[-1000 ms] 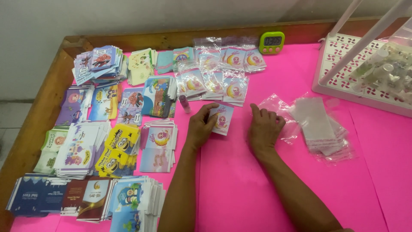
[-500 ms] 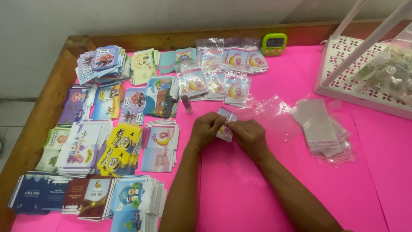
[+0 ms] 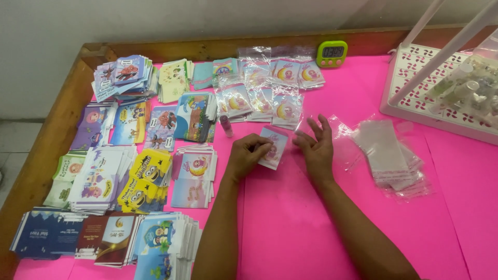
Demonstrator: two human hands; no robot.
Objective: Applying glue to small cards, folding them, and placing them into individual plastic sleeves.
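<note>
My left hand (image 3: pixel 245 155) pinches a small illustrated envelope (image 3: pixel 275 147) by its left edge, holding it just above the pink table (image 3: pixel 290 223). My right hand (image 3: pixel 315 142) hovers just to the right of the envelope with fingers spread, thumb and forefinger near a thin clear plastic sleeve (image 3: pixel 311 124) that stretches up from the envelope's right side. Whether the fingers grip the sleeve is hard to tell.
Stacks of printed envelopes (image 3: pixel 145 171) cover the left half. Bagged envelopes (image 3: pixel 262 96) lie at the back with a pink glue stick (image 3: pixel 225 125) and a green timer (image 3: pixel 331 52). A pile of clear sleeves (image 3: pixel 386 150) lies right, before a white basket (image 3: pixel 410 78).
My right hand came from the sleeve pile to the envelope, met my left hand there, and has now drawn back to the right with fingers spread. The envelope stayed in my left hand.
</note>
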